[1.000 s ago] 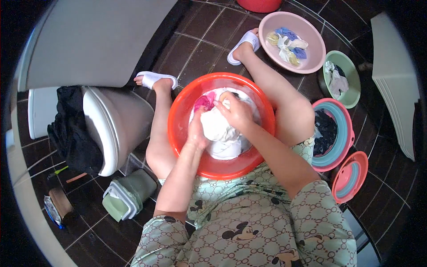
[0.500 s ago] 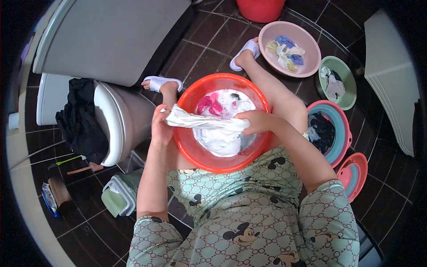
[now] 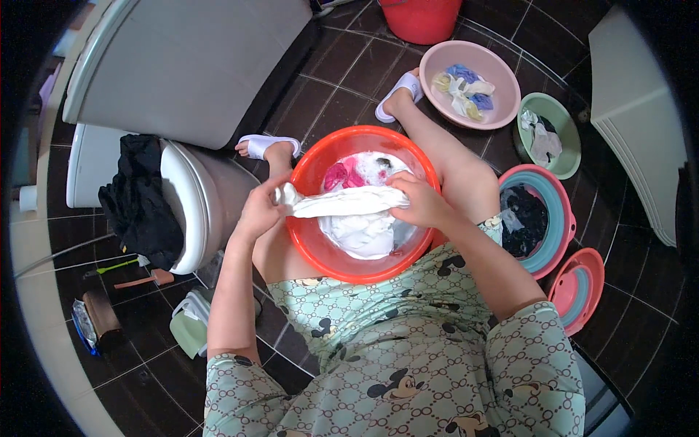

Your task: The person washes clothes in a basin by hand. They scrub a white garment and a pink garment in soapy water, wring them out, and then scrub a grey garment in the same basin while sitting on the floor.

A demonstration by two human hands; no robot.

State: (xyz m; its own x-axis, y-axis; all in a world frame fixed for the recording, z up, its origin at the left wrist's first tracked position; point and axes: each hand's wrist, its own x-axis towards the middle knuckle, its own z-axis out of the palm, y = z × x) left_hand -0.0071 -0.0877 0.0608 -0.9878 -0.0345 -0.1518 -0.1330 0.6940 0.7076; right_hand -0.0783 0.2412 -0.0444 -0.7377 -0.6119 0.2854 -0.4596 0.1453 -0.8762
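A white cloth garment [image 3: 348, 202], drawn out into a narrow twisted band, stretches between my two hands above a red basin [image 3: 349, 275]. My left hand [image 3: 262, 209] is closed round its left end, past the basin's left rim. The other end is gripped in my right hand [image 3: 417, 202], over the right side of the basin. Below the band, soapy water with foam surrounds a pink cloth [image 3: 344, 175] and more white cloth [image 3: 358, 237]. A small dark item [image 3: 384, 162] lies in the suds near the far side. The garment's exact kind cannot be made out.
To the right stand a pale pink basin [image 3: 502, 80], a green basin [image 3: 574, 149] and a pink-and-blue basin [image 3: 559, 211], each with clothes. A red bucket [image 3: 421, 20] is at the back. On the left, black clothing [image 3: 142, 204] drapes over a toilet [image 3: 191, 211].
The white garment has gone from a loose, wider fold to a tighter, narrower band. My left hand has turned and lowered slightly, and its fingers now wrap over the cloth.
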